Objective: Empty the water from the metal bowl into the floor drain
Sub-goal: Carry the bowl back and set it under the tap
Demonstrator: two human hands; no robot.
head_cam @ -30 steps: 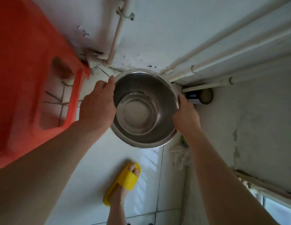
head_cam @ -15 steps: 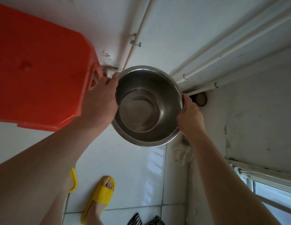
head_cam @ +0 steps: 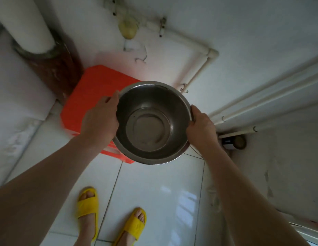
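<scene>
Two-handed carry, left hand (head_cam: 99, 119) and right hand (head_cam: 201, 128) each clamped on metal bowl (head_cam: 153, 122) rim; risk of slosh onto floor tiles (head_cam: 154, 192), drain unseen.

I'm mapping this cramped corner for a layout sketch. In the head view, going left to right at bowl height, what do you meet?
Orange plastic stool → left hand → metal bowl → right hand → round floor drain by the wall.
</scene>
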